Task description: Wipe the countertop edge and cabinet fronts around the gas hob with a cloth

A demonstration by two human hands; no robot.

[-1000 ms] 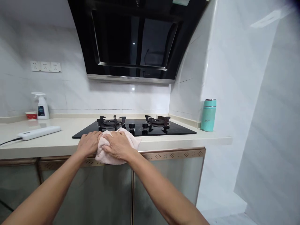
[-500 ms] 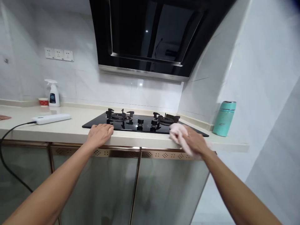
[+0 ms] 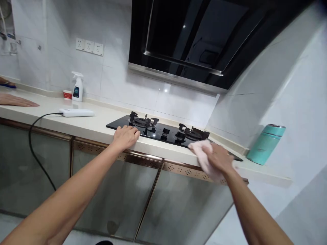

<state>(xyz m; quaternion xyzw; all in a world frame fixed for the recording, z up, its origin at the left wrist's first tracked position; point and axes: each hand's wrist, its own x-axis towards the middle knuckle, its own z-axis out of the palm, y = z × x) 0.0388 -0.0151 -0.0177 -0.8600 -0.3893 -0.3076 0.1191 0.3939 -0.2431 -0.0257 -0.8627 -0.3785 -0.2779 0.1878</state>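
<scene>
My left hand [image 3: 126,136] lies on the front edge of the black glass gas cooktop [image 3: 121,123] and the pale counter, its fingers resting loosely with nothing in them. Under my right hand [image 3: 219,157] a pale pink cloth [image 3: 201,153] is bunched and gripped, partly hidden by the palm and a little blurred. It touches the cooktop's front right edge, and one end hangs over the counter front. The left burner [image 3: 143,121] is just beyond my left hand. Behind the cloth are the right burner [image 3: 192,133] and two black knobs [image 3: 165,132].
A turquoise flask [image 3: 266,144] stands on the counter at the right. Leftward are a white device [image 3: 78,112] with a black cable [image 3: 32,146], a spray bottle [image 3: 77,89] and a red-and-white cup [image 3: 67,95]. Another person's hand [image 3: 19,100] rests at far left. A range hood [image 3: 176,44] overhangs.
The view has tilted and swung left, showing more of the other person's hand. My left hand stays at the cooktop edge; my right hand still holds the cloth at the front right.
</scene>
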